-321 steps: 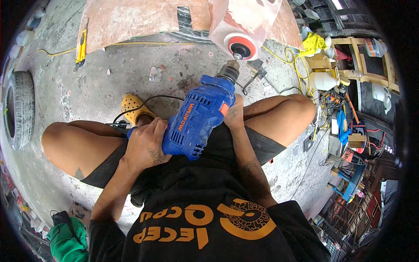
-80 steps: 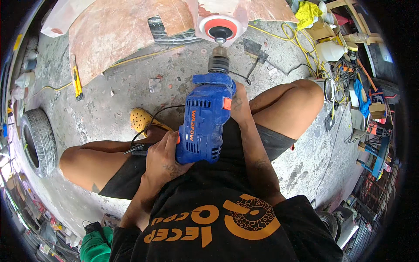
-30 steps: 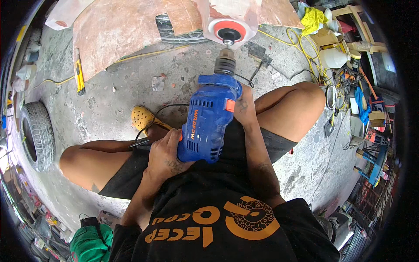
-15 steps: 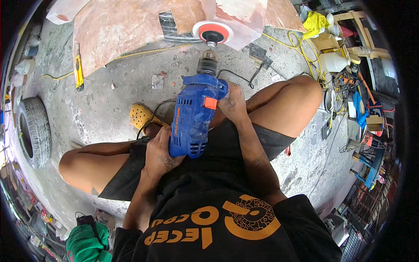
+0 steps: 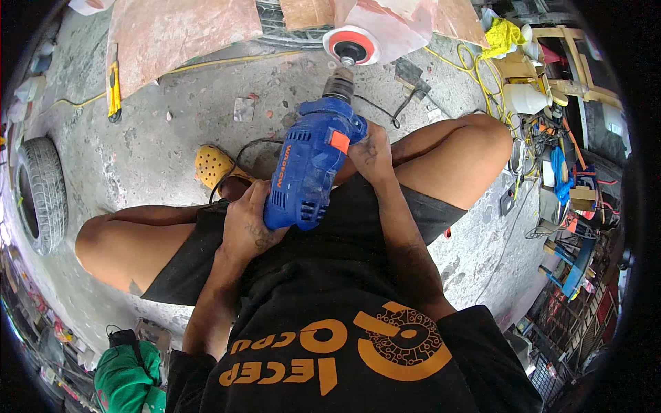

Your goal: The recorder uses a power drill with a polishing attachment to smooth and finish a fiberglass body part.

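A blue power drill [image 5: 303,168] with an orange patch on its side points away from me, tilted slightly right. My left hand [image 5: 249,224] is closed round its rear, where the power cord comes out nearby. Around the front part, just behind the chuck [image 5: 339,84], my right hand [image 5: 372,150] is wrapped, its fingers partly hidden by the drill body. Mounted in the chuck is a round backing pad [image 5: 352,45], red and white with a black centre. It appears to lie against the pale pinkish face of a boxy workpiece [image 5: 403,31]; exact contact I cannot tell.
Broad pinkish sheets [image 5: 182,41] lie at the far side beside a yellow utility knife [image 5: 113,93]. A tyre [image 5: 48,196] is on the left. Yellow cord [image 5: 475,69], a white jug [image 5: 527,98] and clutter line the right. My foot wears a yellow clog [image 5: 212,166].
The pad and drill front have shifted slightly right, and the drill leans more to the right. The whole view has moved a little. Both hands keep their hold.
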Demonstrator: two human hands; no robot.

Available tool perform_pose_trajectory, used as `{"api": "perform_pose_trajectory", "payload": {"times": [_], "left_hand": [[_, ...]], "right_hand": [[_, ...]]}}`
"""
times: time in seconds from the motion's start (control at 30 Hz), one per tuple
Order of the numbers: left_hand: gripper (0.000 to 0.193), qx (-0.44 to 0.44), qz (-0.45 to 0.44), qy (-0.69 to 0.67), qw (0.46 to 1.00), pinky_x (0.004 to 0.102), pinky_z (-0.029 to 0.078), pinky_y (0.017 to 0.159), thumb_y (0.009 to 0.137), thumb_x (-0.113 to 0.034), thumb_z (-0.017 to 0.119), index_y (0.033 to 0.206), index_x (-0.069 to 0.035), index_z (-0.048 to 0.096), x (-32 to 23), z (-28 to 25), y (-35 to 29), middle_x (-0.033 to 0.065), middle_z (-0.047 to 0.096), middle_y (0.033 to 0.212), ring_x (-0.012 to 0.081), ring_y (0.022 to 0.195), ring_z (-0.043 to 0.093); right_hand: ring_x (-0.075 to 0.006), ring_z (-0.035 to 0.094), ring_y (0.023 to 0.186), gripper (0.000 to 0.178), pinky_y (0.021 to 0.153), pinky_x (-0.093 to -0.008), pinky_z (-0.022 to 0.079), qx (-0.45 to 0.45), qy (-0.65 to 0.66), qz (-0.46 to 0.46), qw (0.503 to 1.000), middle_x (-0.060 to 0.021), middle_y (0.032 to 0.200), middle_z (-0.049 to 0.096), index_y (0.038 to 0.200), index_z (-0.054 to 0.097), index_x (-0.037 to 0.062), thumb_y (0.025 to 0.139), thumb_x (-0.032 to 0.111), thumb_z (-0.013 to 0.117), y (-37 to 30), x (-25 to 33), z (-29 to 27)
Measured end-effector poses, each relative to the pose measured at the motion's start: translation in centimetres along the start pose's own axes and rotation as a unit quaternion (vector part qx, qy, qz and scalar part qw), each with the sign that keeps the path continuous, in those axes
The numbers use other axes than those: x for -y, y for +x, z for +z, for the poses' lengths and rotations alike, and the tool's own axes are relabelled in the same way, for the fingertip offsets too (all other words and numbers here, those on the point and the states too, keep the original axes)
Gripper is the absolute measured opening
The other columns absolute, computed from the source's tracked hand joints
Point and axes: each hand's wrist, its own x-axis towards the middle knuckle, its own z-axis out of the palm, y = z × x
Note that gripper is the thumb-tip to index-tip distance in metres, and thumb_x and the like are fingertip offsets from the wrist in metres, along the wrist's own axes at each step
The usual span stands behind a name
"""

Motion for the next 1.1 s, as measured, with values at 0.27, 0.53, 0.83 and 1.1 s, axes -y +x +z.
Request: {"api": "perform_pose_trajectory", "payload": {"times": [0.27,0.53,0.83,1.1], "left_hand": [[0.053,0.027,0.000,0.012,1.000,0.0454,0.057,0.067,0.072,-0.023,0.084,0.111,-0.003,0.055,0.3,0.8,0.4,0.0155,0.065,0.093,0.0380,0.081,0.069],[0.051,0.020,-0.009,0.005,1.000,0.0459,0.056,0.070,0.073,-0.020,0.082,0.112,-0.001,0.055,0.3,1.2,-0.1,0.0171,0.065,0.095,0.0394,0.084,0.068],[0.058,0.037,-0.048,0.048,0.997,0.0462,0.056,0.074,0.071,-0.018,0.082,0.118,-0.001,0.053,1.4,1.6,-0.7,0.0185,0.064,0.100,0.0420,0.089,0.067],[0.056,0.032,-0.007,0.086,0.996,0.0450,0.055,0.068,0.072,-0.022,0.082,0.114,-0.001,0.053,1.9,1.9,-0.9,0.0173,0.062,0.095,0.0383,0.081,0.068]], "right_hand": [[-0.0373,0.065,0.069,0.021,0.064,-0.0403,0.051,-0.004,0.048,0.043,0.998,-0.0175,0.073,0.064,0.090,0.067,0.0035,0.069,0.003,0.069,-0.9,-2.0,-0.1],[-0.0350,0.068,0.076,0.022,0.069,-0.0414,0.052,0.002,0.061,0.094,0.994,-0.0174,0.079,0.068,0.093,0.069,0.0043,0.071,0.005,0.070,-1.1,-1.0,0.3],[-0.0369,0.066,0.087,0.035,0.076,-0.0401,0.052,0.027,0.029,0.078,0.996,-0.0206,0.088,0.067,0.104,0.065,-0.0013,0.069,-0.008,0.066,-1.7,-4.3,3.4],[-0.0277,0.067,0.089,0.027,0.084,-0.0375,0.053,-0.038,0.175,0.088,0.980,-0.0090,0.094,0.070,0.107,0.064,0.0000,0.081,-0.006,0.066,-2.6,-2.7,4.4]]}}
